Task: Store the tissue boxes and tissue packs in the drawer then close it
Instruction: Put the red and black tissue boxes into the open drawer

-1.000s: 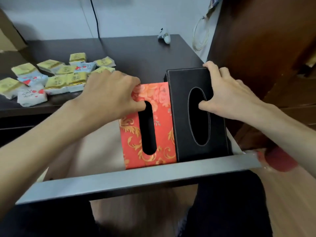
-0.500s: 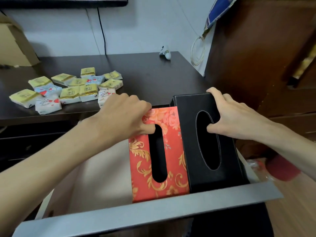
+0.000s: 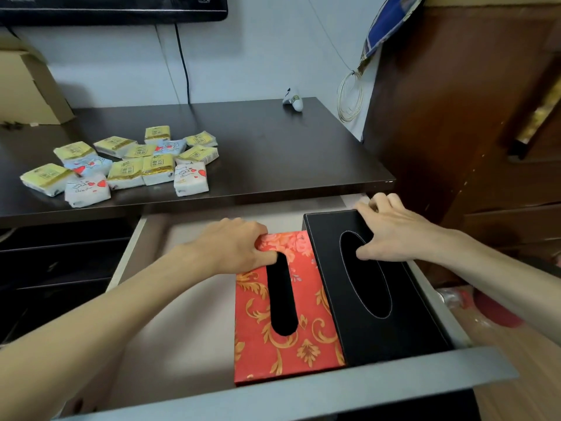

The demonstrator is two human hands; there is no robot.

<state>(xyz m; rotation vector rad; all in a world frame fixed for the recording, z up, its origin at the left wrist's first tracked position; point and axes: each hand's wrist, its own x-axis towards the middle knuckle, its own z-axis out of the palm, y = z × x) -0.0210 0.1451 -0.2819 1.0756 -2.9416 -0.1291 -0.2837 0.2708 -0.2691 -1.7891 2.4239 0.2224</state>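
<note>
The left hand (image 3: 233, 247) holds the far end of the red floral tissue box (image 3: 282, 314), the thumb hooked into its dark slot and the fingers curled over the far edge, so this grip is closed on the box. The right hand (image 3: 391, 235) grips the black leather tissue box (image 3: 376, 287) in the same way, thumb in the oval opening and fingers over the far edge. Both boxes lie side by side, touching, inside the open drawer (image 3: 303, 393), at its right part. Beyond the left hand, on the dark worktop (image 3: 273, 153), a group of small tissue packs (image 3: 127, 165) lies well apart from both hands.
</note>
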